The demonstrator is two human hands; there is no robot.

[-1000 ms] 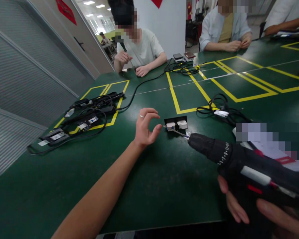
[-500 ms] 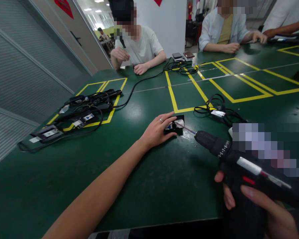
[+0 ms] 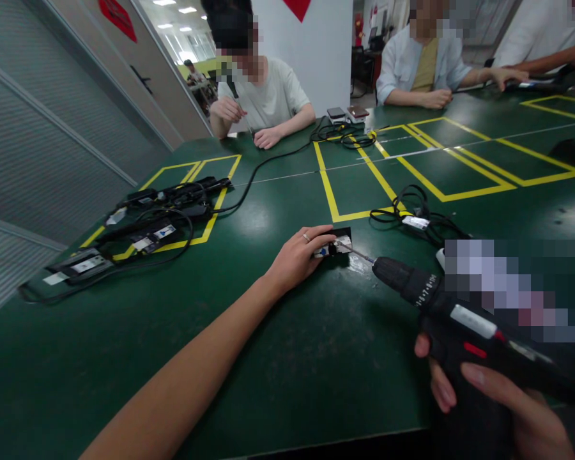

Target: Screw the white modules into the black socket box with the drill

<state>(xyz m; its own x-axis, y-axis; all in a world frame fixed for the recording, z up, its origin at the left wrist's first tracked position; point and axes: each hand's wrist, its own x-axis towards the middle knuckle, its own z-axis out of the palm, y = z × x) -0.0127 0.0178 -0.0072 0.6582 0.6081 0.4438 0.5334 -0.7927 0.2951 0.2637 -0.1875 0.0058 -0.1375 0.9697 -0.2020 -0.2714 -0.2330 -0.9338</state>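
My right hand (image 3: pixel 496 396) is wrapped round the grip of a black cordless drill (image 3: pixel 464 316), which points left across the table. Its long thin bit (image 3: pixel 359 253) reaches down to a small black box-like part (image 3: pixel 345 234) with a white and blue label on it. My left hand (image 3: pixel 297 255), with a ring on one finger, holds this part against the table from the left. Fingers lie over its top, and the thumb is mostly hidden. Whether the bit's tip sits in a screw is too small to tell.
Black adapters with cables (image 3: pixel 138 239) lie in a heap at the left. A coiled cable (image 3: pixel 419 214) lies beyond the drill, another (image 3: pixel 347 134) farther back. Yellow tape (image 3: pixel 479 193) marks the green table. Co-workers sit across, one holding a screwdriver (image 3: pixel 242 105).
My left thumb has drawn in from the near side of the part. The drill still points at it. At the back right, a co-worker's hand has reached farther right.
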